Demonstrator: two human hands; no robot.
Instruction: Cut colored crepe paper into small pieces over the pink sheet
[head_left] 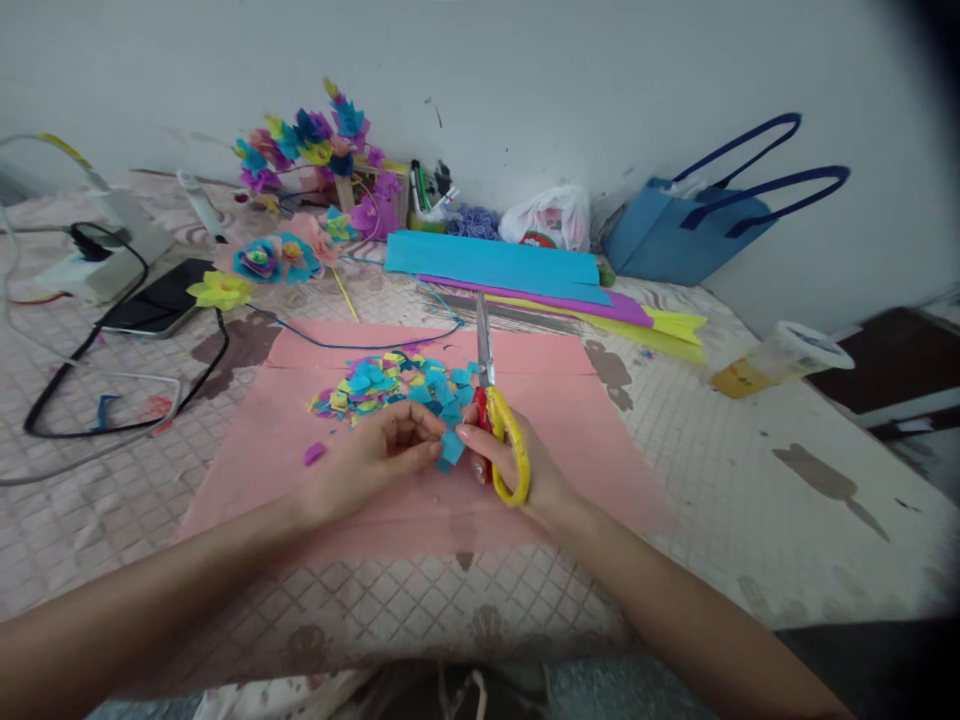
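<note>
Over a pink paper sheet, both hands meet at a small piece of blue paper. My left hand is closed, its thumb and finger pinching at the left edge of that piece. In my right hand are scissors with yellow and red handles, blades pointing away from me. The right fingertips also reach the blue piece's right edge. Just beyond the hands lies a heap of cut paper bits in blue, yellow, purple and pink. A purple piece sits left of my left hand.
Folded blue paper lies behind the pink sheet, over purple and yellow sheets. Paper flowers, a phone and a cabled power strip are at left. A blue bag and a plastic cup stand at right.
</note>
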